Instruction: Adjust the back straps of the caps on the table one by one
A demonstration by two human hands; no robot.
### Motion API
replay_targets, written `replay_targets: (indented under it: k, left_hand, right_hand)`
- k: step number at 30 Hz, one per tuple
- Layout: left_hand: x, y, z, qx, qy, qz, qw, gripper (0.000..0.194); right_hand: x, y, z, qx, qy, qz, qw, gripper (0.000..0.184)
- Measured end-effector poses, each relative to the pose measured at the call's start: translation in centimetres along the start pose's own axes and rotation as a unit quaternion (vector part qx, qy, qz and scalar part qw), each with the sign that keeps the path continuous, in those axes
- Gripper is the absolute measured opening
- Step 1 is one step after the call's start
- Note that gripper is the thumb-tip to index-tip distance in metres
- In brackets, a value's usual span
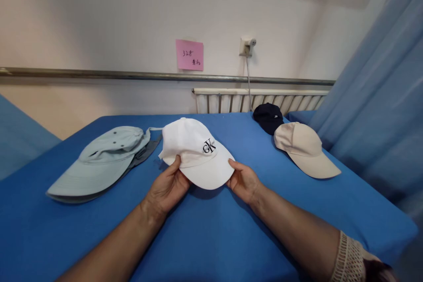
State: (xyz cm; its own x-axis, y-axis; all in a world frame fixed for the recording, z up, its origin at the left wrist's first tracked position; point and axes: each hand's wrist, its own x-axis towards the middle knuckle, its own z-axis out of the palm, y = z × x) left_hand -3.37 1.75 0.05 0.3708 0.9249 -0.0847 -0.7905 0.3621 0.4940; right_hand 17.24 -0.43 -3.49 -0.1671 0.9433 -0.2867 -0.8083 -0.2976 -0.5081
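Between my two hands is a white baseball cap (188, 141) with a black letter logo on its front, its brim facing right and toward me. My left hand (170, 185) grips the cap's lower edge near the back of the brim, thumb on top and fingers underneath. At the brim's right edge, my right hand (243, 180) pinches it between thumb and fingers. Left of the white cap lies a pale blue-green cap (99, 158), with a dark grey piece (145, 152) partly hidden beneath it. To the right rests a beige cap (300, 145).
A navy cap (267, 116) sits behind the beige one on the blue-covered surface (211, 242). Behind are a metal rail (132, 75), a radiator (228, 101), a socket with a plugged cord (246, 47) and a pink note (189, 55). A blue curtain (380, 97) hangs at right.
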Motion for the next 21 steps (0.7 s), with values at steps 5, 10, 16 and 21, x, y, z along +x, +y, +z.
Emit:
replay_targets:
  k: [5, 10, 16, 21]
  left_hand:
    - [-0.2, 1.4, 0.0, -0.005, -0.026, 0.011, 1.000, 0.050]
    - [-1.0, 1.6, 1.5, 0.042, 0.051, 0.040, 0.997, 0.066]
    - [-1.2, 1.7, 2.0, 0.057, 0.090, 0.021, 0.994, 0.051]
    - [-1.1, 0.4, 1.4, 0.132, 0.071, -0.033, 0.988, 0.034]
  right_hand:
    - [-0.3, -0.5, -0.1, -0.014, -0.010, 0.047, 0.999, 0.017]
    - [-0.5, -0.4, 0.2, -0.017, 0.003, 0.015, 1.000, 0.020]
    - [0.1, -0.3, 0.0, -0.018, 0.016, -0.037, 0.999, 0.024]
    - [0.5, -0.3, -0.1, 0.016, 0.043, -0.067, 0.997, 0.020]
